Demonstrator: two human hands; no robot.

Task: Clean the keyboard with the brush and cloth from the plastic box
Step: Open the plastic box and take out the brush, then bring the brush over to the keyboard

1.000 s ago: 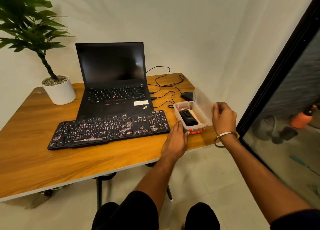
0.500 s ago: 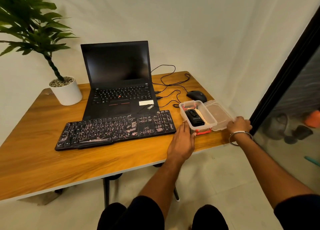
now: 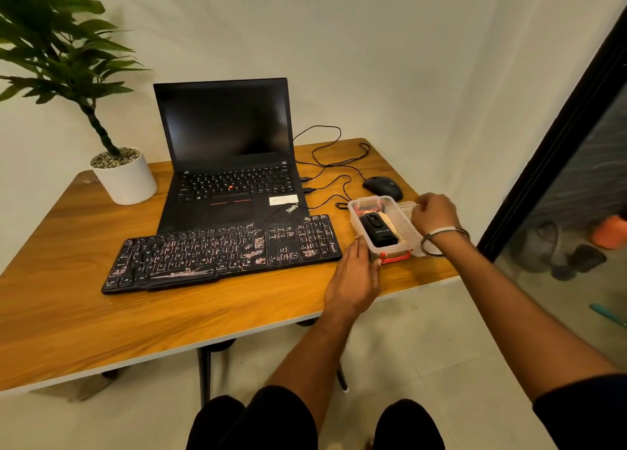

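The left hand lies flat on the wooden table, fingers straight and pressed against the near left wall of the open plastic box, just right of the smudged black keyboard. The right hand hovers over the box's right rim with fingers curled; whether it pinches the clear lid lying beside the box cannot be told. Inside the box a black brush-like object rests on something pale, perhaps the cloth.

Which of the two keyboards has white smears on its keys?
The separate keyboard lying in front of the laptop has white smears. The laptop's own built-in keys look clean.
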